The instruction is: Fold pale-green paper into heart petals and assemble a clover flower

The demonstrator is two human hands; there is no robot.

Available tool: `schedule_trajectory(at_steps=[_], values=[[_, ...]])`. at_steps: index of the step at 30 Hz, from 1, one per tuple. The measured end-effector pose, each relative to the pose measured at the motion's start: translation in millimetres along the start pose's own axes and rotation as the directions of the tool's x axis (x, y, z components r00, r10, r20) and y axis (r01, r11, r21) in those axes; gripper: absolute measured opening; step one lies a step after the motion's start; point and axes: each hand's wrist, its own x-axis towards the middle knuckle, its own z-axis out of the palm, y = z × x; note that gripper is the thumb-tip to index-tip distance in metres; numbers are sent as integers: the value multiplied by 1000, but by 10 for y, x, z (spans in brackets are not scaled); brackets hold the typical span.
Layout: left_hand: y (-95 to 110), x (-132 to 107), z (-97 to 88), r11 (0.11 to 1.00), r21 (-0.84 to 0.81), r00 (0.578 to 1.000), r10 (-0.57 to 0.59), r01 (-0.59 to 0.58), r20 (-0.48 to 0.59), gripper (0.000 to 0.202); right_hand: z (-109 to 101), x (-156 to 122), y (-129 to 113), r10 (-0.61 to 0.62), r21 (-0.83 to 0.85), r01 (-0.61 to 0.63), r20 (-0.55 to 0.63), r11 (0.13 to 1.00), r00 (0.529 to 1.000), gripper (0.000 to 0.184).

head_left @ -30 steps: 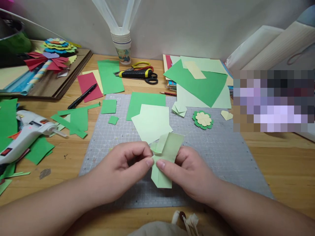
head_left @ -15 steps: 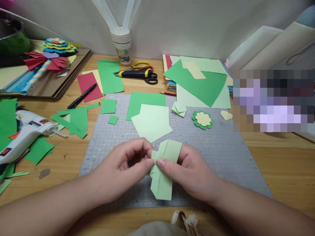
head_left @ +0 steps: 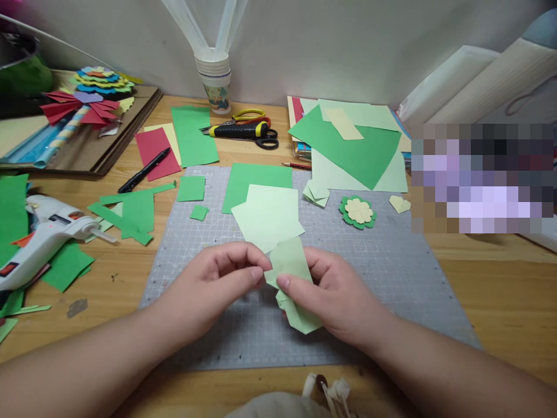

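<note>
A pale green folded paper (head_left: 292, 261) is held above the grey cutting mat (head_left: 187, 325). My right hand (head_left: 337, 290) grips it from the right, thumb on the face and fingers behind. Its lower part tilts toward the right, and small folds show along the left edge. At a small point on that edge, the closed thumb and fingertips of my left hand (head_left: 230, 276) pinch the paper. Just beyond my hands lie pale green sheets (head_left: 272, 212) over a darker green square (head_left: 237, 180). A small folded pale green piece (head_left: 316, 193) rests to their right.
A green-and-cream paper flower (head_left: 357, 212) and a cream paper heart (head_left: 399, 203) lie right. A glue gun (head_left: 56, 226) sits left among green scraps (head_left: 139, 212). Behind are a box cutter (head_left: 239, 130), scissors (head_left: 266, 140), a pen (head_left: 143, 170) and paper cups (head_left: 216, 87).
My right hand has turned the folded paper, so its lower end has swung right and its face looks smoother. My left fingertips have shifted slightly left and up.
</note>
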Motion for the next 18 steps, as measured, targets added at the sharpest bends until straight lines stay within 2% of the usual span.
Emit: schedule_trajectory(at_steps=[5,9,14,18], values=[[-10,14,-72,979,-168,992,-100,111,71,17,-12,-4,-10,11,6,-11,-25,1000,1000,10],[19,23,-86,941,-268,973,-167,205,159,16,-28,-10,-8,38,74,-40,18,996,999,13],[26,20,-83,916,-299,955,-207,266,214,15,-42,-19,-16,137,227,-160,116,961,984,20],[13,24,-80,916,-293,952,-216,274,217,14,-44,-23,-13,166,258,-198,141,946,976,21]])
